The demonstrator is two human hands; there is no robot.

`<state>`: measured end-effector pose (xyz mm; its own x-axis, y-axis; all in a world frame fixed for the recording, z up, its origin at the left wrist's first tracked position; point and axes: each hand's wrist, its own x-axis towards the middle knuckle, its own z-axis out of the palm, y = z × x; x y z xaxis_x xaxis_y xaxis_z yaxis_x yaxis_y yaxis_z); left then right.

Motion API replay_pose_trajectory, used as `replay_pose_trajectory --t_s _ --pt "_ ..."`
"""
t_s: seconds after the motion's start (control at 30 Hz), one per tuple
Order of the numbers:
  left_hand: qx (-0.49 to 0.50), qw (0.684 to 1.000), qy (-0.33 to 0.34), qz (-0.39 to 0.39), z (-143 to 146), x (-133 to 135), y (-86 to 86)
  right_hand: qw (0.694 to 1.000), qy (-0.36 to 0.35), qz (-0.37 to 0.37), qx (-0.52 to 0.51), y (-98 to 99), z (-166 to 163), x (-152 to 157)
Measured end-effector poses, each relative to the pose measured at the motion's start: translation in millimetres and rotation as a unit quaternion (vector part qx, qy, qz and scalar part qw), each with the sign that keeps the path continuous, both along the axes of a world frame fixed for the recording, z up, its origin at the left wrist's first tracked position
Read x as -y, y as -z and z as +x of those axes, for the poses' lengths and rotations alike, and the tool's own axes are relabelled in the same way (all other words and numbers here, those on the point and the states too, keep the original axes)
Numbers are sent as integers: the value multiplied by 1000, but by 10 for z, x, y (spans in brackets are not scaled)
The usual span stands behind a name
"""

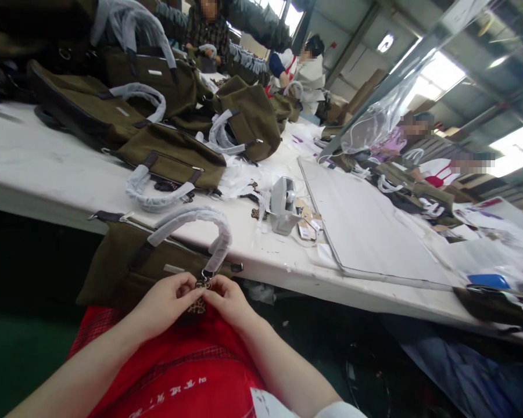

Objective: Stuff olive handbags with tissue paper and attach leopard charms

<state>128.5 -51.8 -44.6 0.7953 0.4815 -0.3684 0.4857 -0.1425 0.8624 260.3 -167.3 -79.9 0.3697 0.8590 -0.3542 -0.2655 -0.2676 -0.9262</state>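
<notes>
An olive-green handbag [152, 273] leans between my lap and the table edge, its handle [200, 219] wrapped in white padding. From a metal ring at the right foot of that handle hangs a leopard-print charm [197, 306]. My left hand [169, 296] pinches the charm near its top from the left. Opposite it, my right hand [227, 297] pinches the same piece from the right, the fingertips of both hands almost meeting. The fingers partly cover the charm, so its full shape is hidden.
More olive bags [169, 152] are heaped along the white table [192, 229]. A grey tape dispenser [284, 206], paper tags [307, 223] and leopard-print pieces [258, 213] lie ahead. A white board [366, 226] is to the right; several people work beyond.
</notes>
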Motion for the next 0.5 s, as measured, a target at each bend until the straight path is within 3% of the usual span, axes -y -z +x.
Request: replay_pose_trajectory --t_s 0.13,0.3,0.4,0.5 --pt "35 996 -23 -83 3 -118 30 989 11 -19 -147 -67 40 74" --pt "-18 999 5 -37 -15 -182 37 990 -52 -39 -124 -161 39 158" --pt "20 998 32 -52 13 -108 55 993 -94 -66 -37 -233 -66 155" --pt "38 997 -8 -69 68 17 102 972 -124 -85 180 -317 -188 146"
